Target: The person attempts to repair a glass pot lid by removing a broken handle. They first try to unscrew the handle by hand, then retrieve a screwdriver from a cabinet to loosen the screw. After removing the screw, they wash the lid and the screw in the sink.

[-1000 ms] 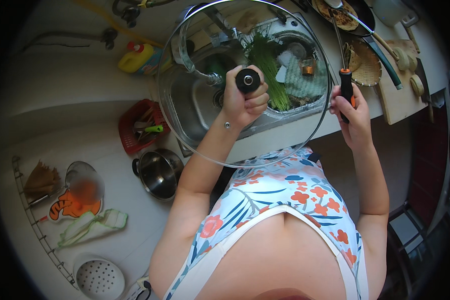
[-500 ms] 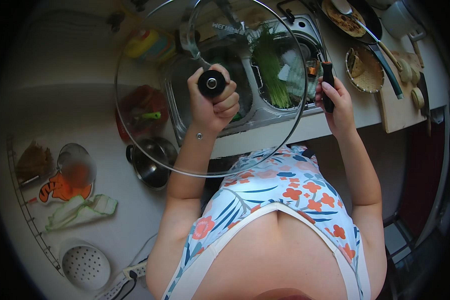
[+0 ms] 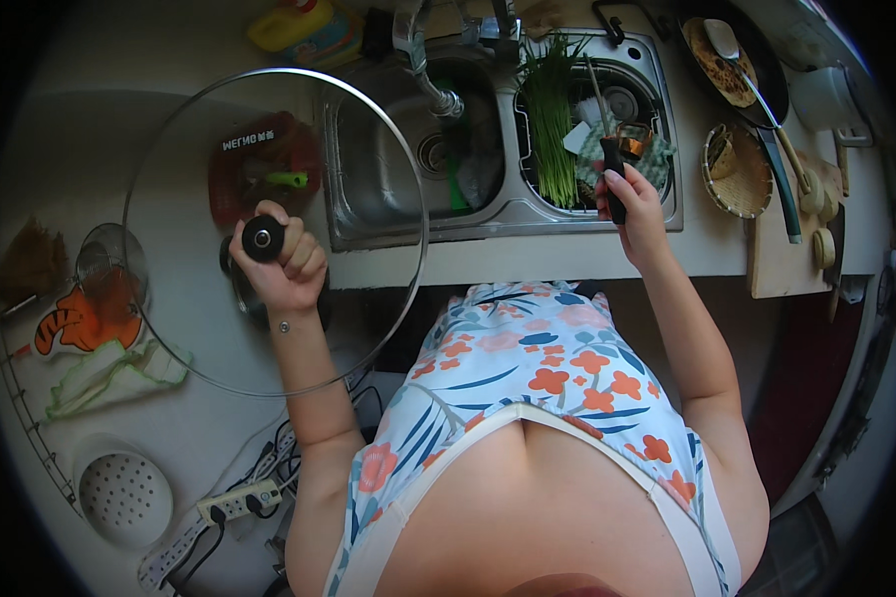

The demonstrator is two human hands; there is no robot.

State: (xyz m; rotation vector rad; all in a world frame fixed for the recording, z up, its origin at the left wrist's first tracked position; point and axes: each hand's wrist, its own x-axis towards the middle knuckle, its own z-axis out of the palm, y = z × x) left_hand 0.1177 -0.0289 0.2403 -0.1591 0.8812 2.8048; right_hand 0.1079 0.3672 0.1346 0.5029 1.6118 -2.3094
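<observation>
A large clear glass lid (image 3: 368,343) with a metal rim tilts over the left counter and the edge of the sink. My left hand (image 3: 291,269) is closed around its round black knob (image 3: 263,239), which has a metal screw in its centre. In my right hand (image 3: 632,204), held over the front edge of the right basin, is a screwdriver (image 3: 614,174) with a black handle. Its thin metal shaft points away from me, toward the far side of the sink, and its tip is apart from the lid.
The double sink (image 3: 513,214) has a faucet (image 3: 423,75) over its left basin. Long green stalks (image 3: 551,139) and a checked cloth (image 3: 652,164) lie in the right one. A red basket (image 3: 234,164), power strips (image 3: 239,500), a frying pan (image 3: 772,99) and a cutting board (image 3: 777,254) stand around.
My left hand has carried the lid left and nearer, off the sink to the counter beside it. The screwdriver has shifted slightly left, still in my right hand. The view has moved too.
</observation>
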